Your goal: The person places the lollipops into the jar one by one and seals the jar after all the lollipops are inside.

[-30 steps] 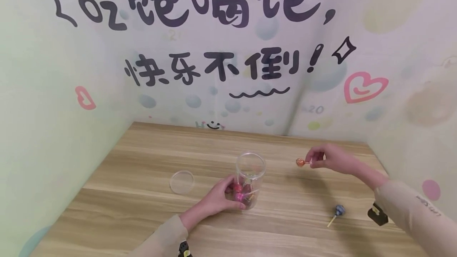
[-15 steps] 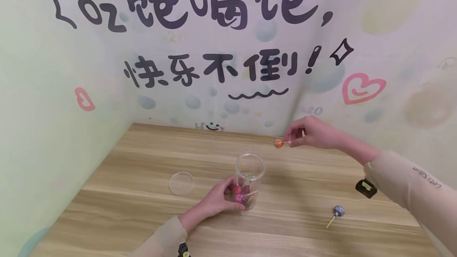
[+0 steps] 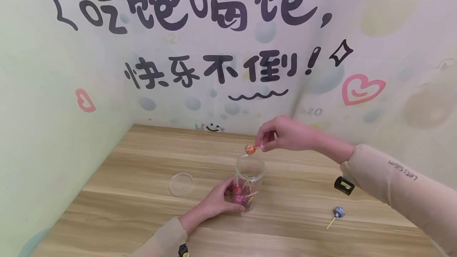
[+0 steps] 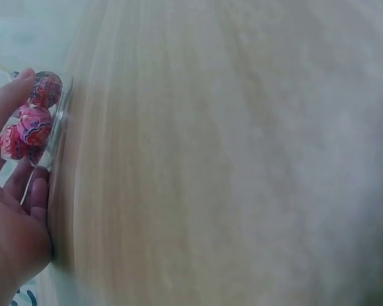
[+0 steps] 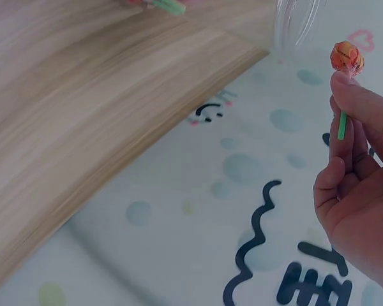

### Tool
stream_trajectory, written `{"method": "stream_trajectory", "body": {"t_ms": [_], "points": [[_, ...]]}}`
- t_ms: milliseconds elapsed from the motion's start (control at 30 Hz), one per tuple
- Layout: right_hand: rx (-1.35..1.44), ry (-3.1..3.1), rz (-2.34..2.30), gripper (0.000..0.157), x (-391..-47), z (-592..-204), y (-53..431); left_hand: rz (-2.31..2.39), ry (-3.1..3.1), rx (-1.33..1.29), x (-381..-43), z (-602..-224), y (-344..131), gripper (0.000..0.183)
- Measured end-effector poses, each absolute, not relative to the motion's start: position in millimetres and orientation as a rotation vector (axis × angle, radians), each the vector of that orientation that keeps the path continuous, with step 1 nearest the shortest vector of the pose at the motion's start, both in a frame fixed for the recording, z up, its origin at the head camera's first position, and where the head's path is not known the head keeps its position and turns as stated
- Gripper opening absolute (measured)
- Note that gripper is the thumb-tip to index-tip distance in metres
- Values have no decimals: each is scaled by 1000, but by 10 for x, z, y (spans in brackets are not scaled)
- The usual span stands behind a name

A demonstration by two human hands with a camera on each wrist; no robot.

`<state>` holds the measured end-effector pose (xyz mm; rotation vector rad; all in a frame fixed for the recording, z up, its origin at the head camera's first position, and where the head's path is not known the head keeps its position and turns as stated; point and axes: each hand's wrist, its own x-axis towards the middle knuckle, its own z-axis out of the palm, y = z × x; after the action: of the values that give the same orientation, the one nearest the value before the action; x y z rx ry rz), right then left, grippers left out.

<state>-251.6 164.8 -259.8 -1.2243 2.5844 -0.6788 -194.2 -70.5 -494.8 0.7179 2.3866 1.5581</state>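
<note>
A clear plastic jar [image 3: 260, 182] stands upright on the table, its mouth uncovered. Inside lie several wrapped lollipops, among them a pink one [image 3: 239, 199] and a red one [image 3: 237, 190]; others are partly hidden. My left hand [image 3: 215, 202] grips the jar's lower side, thumb and fingers around it. My right hand [image 3: 287, 135] pinches an orange lollipop [image 3: 250, 149] by its stick, the candy end just above the jar's far rim. In the right wrist view the lollipop's green stick [image 5: 342, 126] shows below the thumb.
On the wooden table [image 3: 143, 209], a round clear lid [image 3: 181, 184] lies left of the jar. To the right lies a blue lollipop [image 3: 338, 211] with a pale stick. A printed wall [image 3: 178, 106] rises behind the table's far edge.
My right hand has carried the orange lollipop leftward and up from the table's right side to over the jar's far rim. The left hand, jar, lid and blue lollipop stay in place.
</note>
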Motion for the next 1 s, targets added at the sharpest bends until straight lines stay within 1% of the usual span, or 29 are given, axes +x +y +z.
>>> {"method": "stream_trajectory", "body": {"t_ms": [367,1000], "points": [[-1299,2499,-712,12,-2384,-2760,1467,1559,2371,695,-1956,-4964,-708,63],[-1282,2519,-686,13,-2326,-2942,1462,1552,2400,701,-1945,-4949,-684,60]]}}
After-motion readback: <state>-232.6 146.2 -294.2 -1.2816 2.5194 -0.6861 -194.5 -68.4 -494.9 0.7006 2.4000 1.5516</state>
